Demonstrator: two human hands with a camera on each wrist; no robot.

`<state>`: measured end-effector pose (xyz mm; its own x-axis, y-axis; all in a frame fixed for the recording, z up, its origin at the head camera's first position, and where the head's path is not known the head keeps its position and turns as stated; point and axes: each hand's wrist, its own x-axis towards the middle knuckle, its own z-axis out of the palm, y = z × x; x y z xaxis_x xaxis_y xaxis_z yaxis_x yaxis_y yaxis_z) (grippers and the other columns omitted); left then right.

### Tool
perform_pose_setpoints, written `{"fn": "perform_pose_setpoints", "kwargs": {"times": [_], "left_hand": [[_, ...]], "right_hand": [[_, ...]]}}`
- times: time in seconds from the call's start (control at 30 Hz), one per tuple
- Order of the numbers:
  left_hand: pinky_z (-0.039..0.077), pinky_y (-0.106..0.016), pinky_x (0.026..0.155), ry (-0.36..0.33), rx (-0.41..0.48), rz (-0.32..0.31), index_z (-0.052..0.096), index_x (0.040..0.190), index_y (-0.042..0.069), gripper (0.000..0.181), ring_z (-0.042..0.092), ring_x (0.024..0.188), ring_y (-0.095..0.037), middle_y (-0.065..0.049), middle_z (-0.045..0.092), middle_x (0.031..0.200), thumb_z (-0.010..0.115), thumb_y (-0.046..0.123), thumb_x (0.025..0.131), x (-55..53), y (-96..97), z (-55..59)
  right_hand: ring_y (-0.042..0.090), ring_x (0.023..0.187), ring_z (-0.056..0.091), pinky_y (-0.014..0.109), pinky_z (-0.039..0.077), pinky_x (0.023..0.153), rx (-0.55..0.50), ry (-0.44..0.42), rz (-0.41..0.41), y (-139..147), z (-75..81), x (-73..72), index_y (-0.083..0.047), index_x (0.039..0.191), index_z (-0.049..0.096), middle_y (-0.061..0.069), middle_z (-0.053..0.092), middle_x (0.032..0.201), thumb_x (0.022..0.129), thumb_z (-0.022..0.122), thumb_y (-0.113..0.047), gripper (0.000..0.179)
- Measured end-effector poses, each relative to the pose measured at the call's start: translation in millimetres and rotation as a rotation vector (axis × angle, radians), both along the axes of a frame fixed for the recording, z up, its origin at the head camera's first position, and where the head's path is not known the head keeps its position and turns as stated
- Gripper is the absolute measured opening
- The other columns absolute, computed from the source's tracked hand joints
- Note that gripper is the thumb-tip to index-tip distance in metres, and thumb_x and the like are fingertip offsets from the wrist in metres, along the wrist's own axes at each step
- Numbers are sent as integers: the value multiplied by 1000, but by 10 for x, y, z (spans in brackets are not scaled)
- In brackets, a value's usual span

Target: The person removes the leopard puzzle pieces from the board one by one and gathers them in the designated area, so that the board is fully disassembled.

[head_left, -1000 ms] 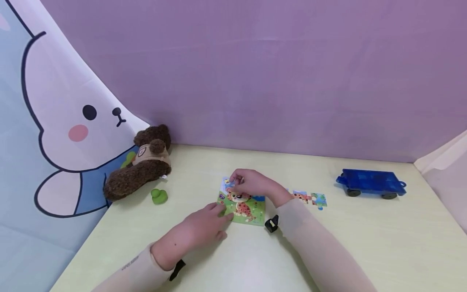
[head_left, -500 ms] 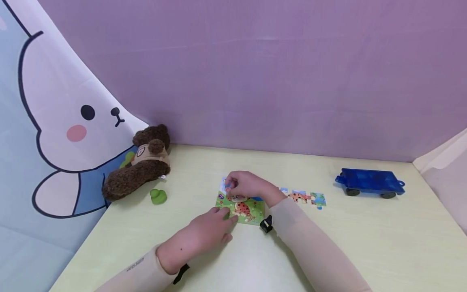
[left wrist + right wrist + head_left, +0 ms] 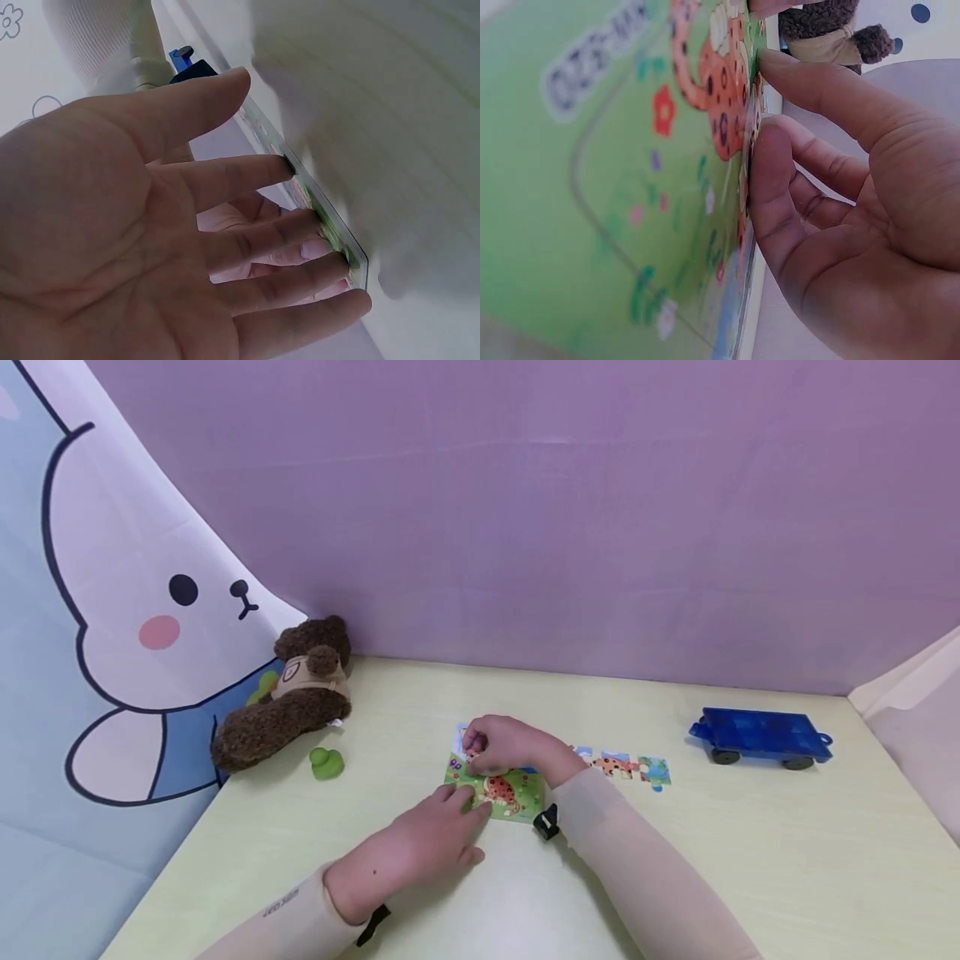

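A puzzle board (image 3: 517, 802) with a spotted leopard on green grass lies at the middle of the table. My left hand (image 3: 431, 835) rests its fingertips on the board's lower left, fingers spread and nearly straight; the left wrist view shows its open palm (image 3: 150, 225) beside the board's edge. My right hand (image 3: 510, 747) bends over the board's upper left. In the right wrist view its thumb and index fingertip pinch the sides of a spotted puzzle piece (image 3: 757, 101), low against the board; the hand partly hides the leopard's head.
Several loose puzzle pieces (image 3: 618, 766) lie in a row right of the board, partly behind the right forearm. A blue toy wagon (image 3: 765, 735) stands at the far right. A brown plush bear (image 3: 292, 702) and a green rubber duck (image 3: 327, 763) are at the left.
My right hand has shifted slightly left and lower over the board, its fingers now nearer the left edge. My left hand has slid slightly right along the board's lower left.
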<state>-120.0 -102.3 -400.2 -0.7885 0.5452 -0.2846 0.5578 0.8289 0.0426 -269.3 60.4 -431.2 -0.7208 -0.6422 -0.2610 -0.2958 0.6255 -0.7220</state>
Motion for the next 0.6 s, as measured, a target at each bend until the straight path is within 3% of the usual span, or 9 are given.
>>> {"fn": "perform_pose_setpoints", "kwargs": {"times": [0.4,0.6], "left_hand": [[58,-49,114,-48,12,3,49,160,10,71,46,150,-45,-12,43,168,68,48,103,-24,-8,-10],[64,-47,105,-45,-2,-11,49,159,9,76,46,148,-46,-14,42,167,71,50,100,-25,7,-4]], "right_hand": [[18,96,57,29,54,83,9,-8,81,-8,61,21,-10,117,68,4,65,109,96,79,-13,24],[19,99,58,31,55,87,59,27,100,-29,105,39,-11,116,67,4,65,112,95,79,-12,24]]}}
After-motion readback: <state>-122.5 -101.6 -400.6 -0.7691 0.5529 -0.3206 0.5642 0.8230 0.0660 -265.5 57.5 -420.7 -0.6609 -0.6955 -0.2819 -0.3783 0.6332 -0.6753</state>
